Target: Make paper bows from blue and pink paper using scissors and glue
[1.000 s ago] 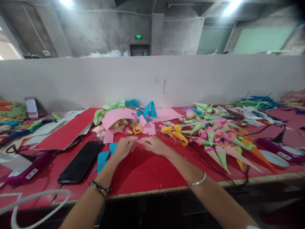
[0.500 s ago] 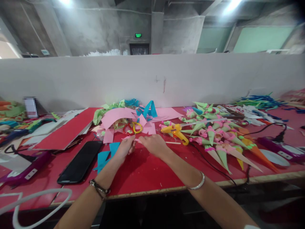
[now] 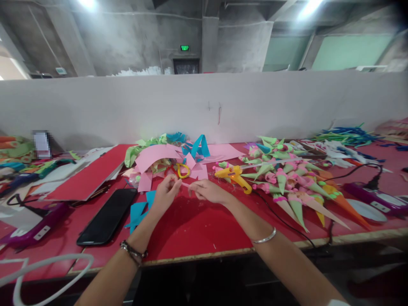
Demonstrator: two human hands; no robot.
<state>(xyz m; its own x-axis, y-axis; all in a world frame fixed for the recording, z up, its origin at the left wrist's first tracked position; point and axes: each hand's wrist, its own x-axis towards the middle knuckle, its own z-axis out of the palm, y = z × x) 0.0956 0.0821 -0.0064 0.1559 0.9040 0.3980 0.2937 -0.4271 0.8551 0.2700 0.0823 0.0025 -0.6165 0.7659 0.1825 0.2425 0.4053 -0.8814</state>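
Over the red tabletop, my left hand [image 3: 167,193] is closed, its thumb and fingertips pinching one end of a thin pink strip [image 3: 185,184]. My right hand [image 3: 208,191] reaches in from the other side, fingertips closed at the strip's other end. The strip is small, and its ends are hidden in my fingers. Just beyond the hands lie red-handled scissors or a similar red loop [image 3: 170,171] and a yellow loop [image 3: 183,171], partly overlapping pink sheets [image 3: 159,156]. A yellow glue gun [image 3: 234,174] rests to the right of my right hand.
Green and pink paper cones [image 3: 282,180] are heaped on the right. Blue scraps [image 3: 137,214] and a black phone [image 3: 107,216] lie left, beside red sheets [image 3: 91,172]. Purple power strips [image 3: 40,225] sit at both sides. A pale partition [image 3: 143,106] stands behind.
My right hand has shifted slightly right and its fingers have changed position. The pale stick that stuck out past it is no longer visible. The pink strip now shows between my hands.
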